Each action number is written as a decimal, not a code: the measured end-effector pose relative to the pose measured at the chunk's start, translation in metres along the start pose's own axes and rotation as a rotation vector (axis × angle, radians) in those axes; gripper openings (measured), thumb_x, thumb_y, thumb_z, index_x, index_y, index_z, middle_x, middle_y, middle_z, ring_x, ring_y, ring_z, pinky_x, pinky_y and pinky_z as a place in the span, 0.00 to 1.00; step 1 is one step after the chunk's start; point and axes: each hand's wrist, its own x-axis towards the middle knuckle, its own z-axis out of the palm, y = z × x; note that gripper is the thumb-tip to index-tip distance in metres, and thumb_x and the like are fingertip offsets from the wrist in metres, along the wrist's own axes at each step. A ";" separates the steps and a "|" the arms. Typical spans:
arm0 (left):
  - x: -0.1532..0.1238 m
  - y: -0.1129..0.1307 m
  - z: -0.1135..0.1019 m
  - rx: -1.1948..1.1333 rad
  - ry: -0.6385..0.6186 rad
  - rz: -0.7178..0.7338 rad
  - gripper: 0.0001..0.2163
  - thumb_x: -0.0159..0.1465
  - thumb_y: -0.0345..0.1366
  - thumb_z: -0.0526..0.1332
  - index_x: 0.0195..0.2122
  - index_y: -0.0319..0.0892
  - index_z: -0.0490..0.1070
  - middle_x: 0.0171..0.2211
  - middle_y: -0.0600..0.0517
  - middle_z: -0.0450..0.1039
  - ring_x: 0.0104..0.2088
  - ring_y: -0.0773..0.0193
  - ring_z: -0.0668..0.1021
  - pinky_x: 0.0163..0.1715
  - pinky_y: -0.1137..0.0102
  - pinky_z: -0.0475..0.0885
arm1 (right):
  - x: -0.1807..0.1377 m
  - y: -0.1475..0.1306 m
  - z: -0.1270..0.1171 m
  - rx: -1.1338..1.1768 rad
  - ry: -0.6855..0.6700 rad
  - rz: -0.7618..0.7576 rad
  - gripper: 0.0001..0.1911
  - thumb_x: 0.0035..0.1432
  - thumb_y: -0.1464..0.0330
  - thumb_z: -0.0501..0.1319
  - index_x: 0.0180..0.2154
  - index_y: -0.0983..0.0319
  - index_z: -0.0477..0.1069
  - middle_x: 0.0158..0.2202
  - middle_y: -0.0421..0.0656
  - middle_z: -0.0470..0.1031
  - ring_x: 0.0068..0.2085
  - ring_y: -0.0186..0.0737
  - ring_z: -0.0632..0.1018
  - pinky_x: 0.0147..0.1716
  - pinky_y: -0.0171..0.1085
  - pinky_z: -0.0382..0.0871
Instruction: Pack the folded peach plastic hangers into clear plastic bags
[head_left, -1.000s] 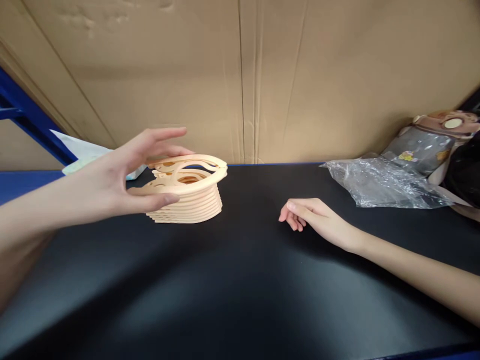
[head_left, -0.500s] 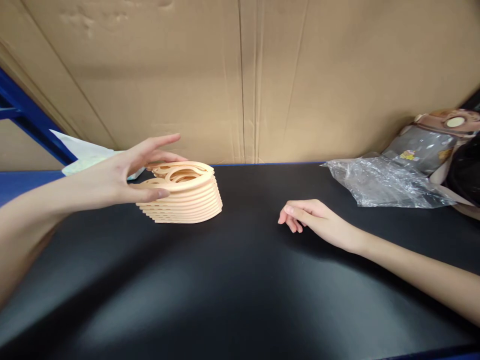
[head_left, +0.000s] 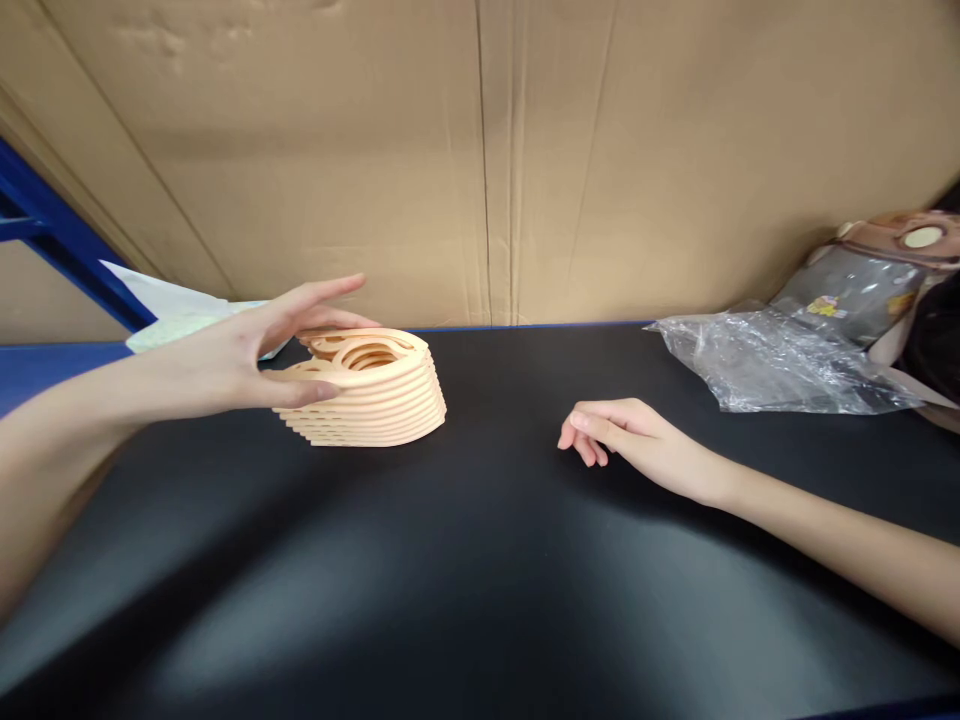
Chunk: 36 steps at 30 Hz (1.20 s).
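Observation:
A neat stack of thin peach-coloured plastic pieces with curved outlines and round cut-outs (head_left: 375, 405) sits left of centre on the black tabletop (head_left: 480, 560); I cannot tell their exact kind. My left hand (head_left: 262, 345) straddles its left end. The thumb lies against the near side by the top pieces, and some fingers reach over the far side, partly hidden. Its index finger sticks out above the stack. Well to the right, my right hand (head_left: 615, 435) rests at the table with loosely curled fingers, the thumb against the index finger and nothing visible in it.
Crumpled clear plastic wrap (head_left: 780, 365) lies at the back right, in front of a grey translucent bottle with a brown lid (head_left: 847, 285). A white and pale green packet (head_left: 169, 315) is behind my left wrist. Brown cardboard (head_left: 375, 180) walls the back; a blue frame (head_left: 71, 245) stands left.
The top of the stack sits slightly lower, and my left hand has come down a little with it. My right hand stays nearly still.

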 end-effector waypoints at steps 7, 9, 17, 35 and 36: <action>0.004 -0.009 0.002 0.116 0.044 0.148 0.40 0.60 0.65 0.54 0.67 0.49 0.47 0.53 0.49 0.75 0.46 0.65 0.79 0.43 0.65 0.75 | 0.000 0.001 0.000 0.002 -0.002 -0.002 0.21 0.67 0.54 0.52 0.33 0.62 0.73 0.25 0.38 0.68 0.28 0.31 0.69 0.30 0.33 0.61; 0.006 -0.016 0.001 0.150 0.047 0.189 0.39 0.61 0.63 0.55 0.67 0.49 0.46 0.54 0.49 0.74 0.46 0.65 0.79 0.41 0.66 0.76 | 0.000 0.001 0.000 0.002 -0.005 -0.006 0.21 0.67 0.54 0.52 0.33 0.62 0.73 0.25 0.37 0.68 0.28 0.31 0.69 0.30 0.33 0.61; 0.004 0.008 0.000 0.014 0.334 0.162 0.35 0.61 0.58 0.60 0.64 0.45 0.57 0.60 0.46 0.68 0.59 0.53 0.70 0.51 0.54 0.71 | 0.000 0.001 0.000 -0.011 -0.005 -0.003 0.21 0.67 0.54 0.52 0.33 0.62 0.73 0.25 0.37 0.68 0.28 0.30 0.69 0.30 0.33 0.61; -0.017 0.090 0.122 0.123 -0.177 0.447 0.22 0.71 0.40 0.53 0.64 0.42 0.59 0.66 0.45 0.59 0.65 0.53 0.63 0.62 0.54 0.63 | 0.001 -0.011 -0.012 -0.176 0.006 0.019 0.21 0.65 0.53 0.52 0.35 0.62 0.73 0.26 0.38 0.70 0.28 0.33 0.72 0.29 0.33 0.64; -0.017 0.090 0.121 0.123 -0.189 0.440 0.22 0.71 0.41 0.52 0.64 0.42 0.59 0.66 0.45 0.59 0.65 0.52 0.62 0.62 0.53 0.63 | 0.000 -0.015 -0.019 -0.277 0.018 0.029 0.21 0.65 0.52 0.53 0.36 0.61 0.73 0.26 0.38 0.72 0.28 0.34 0.73 0.28 0.34 0.64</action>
